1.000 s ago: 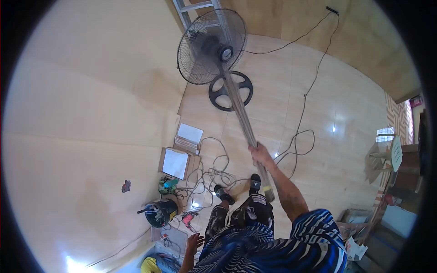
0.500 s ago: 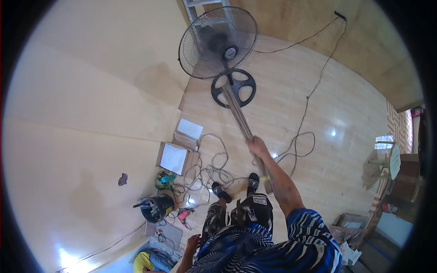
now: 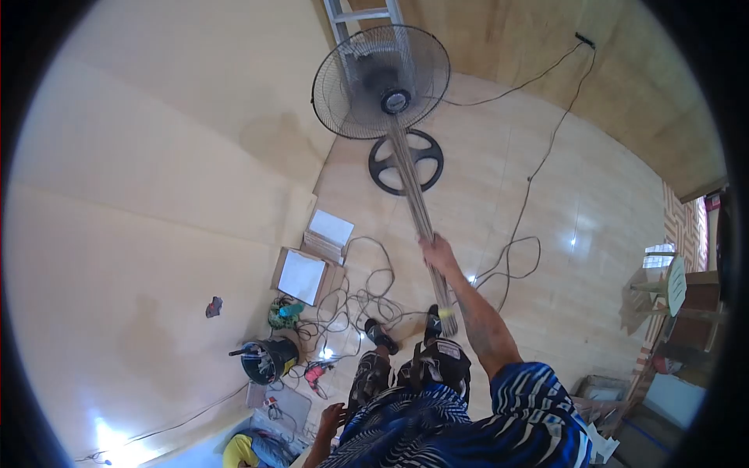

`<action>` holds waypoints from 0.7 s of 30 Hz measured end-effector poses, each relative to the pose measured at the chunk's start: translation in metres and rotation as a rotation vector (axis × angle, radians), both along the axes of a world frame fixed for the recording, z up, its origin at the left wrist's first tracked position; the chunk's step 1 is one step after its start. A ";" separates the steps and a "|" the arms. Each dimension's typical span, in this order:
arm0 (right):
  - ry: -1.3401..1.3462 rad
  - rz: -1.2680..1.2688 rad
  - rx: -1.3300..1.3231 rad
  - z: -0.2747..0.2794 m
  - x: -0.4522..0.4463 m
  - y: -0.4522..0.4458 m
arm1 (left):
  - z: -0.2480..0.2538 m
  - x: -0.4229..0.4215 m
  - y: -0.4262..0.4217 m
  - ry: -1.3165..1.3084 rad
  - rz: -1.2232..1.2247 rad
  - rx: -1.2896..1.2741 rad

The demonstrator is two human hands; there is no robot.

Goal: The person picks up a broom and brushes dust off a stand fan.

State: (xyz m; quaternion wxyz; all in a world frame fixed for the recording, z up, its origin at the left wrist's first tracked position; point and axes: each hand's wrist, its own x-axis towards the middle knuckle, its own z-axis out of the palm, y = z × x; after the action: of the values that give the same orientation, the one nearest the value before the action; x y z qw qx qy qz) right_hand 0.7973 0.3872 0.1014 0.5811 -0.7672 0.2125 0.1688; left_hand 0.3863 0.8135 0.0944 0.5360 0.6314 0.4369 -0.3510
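The bundle of long thin strips (image 3: pixel 416 195) is tilting closer to upright in the view than half a second ago: its far end is shifting from the left of the fan's neck to line up just under the hub of the standing fan (image 3: pixel 395 101). The camera is moving slightly too, so part of this is perhaps coming from the head. For the work, this is seemingly meaning only a change of angle, with the hold continuing.

The right hand (image 3: pixel 439 255) is gripping the bundle, fingers closing around it; the left hand (image 3: pixel 332 418) is hanging beside the left thigh, its grip not showing clearly enough to tell.

The bundle is extending in front of the person, its long axis running from the fan down and rightward, past the fan base (image 3: pixel 380 164), to a yellow band (image 3: pixel 445 313) near the right shoe (image 3: pixel 434 321). Its far end is pointing away from the body; whether it is touching the fan is staying unclear
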 end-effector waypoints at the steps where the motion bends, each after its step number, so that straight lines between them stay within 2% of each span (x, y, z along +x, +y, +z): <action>1: 0.029 0.013 0.007 -0.013 -0.025 0.002 | 0.004 -0.001 -0.002 0.008 0.050 -0.002; 3: 0.075 0.076 -0.034 -0.046 -0.041 -0.001 | 0.005 -0.003 -0.009 0.008 0.119 0.020; 5: 0.124 0.167 -0.110 -0.074 -0.040 0.000 | 0.004 -0.002 -0.011 0.008 0.017 0.039; 9: -0.001 0.096 -0.041 -0.029 -0.003 0.007 | -0.008 -0.001 -0.010 -0.125 -0.275 0.101; 11: -0.136 0.028 0.003 -0.008 -0.009 0.009 | -0.007 0.004 -0.007 -0.117 -0.252 0.104; 13: -0.074 0.072 0.025 -0.009 -0.050 -0.005 | -0.005 0.019 -0.017 -0.008 -0.041 0.048; 15: -0.094 0.126 -0.150 -0.042 -0.098 -0.027 | -0.007 0.029 -0.025 -0.078 -0.192 0.079; 18: 0.075 0.235 -0.239 -0.012 -0.148 -0.069 | -0.028 0.036 -0.028 -0.229 -0.402 0.137; 19: 0.163 0.237 -0.251 -0.010 -0.159 -0.084 | -0.035 0.042 -0.032 -0.224 -0.398 0.139; 21: 0.158 0.247 -0.343 0.017 -0.174 -0.121 | -0.042 0.070 -0.045 -0.193 -0.425 0.157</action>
State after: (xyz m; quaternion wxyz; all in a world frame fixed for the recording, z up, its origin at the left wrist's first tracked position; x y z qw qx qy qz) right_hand 0.6236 0.2666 0.1182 0.3984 -0.8595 0.1872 0.2597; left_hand 0.4559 0.7685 0.0519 0.4386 0.7793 0.2668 -0.3592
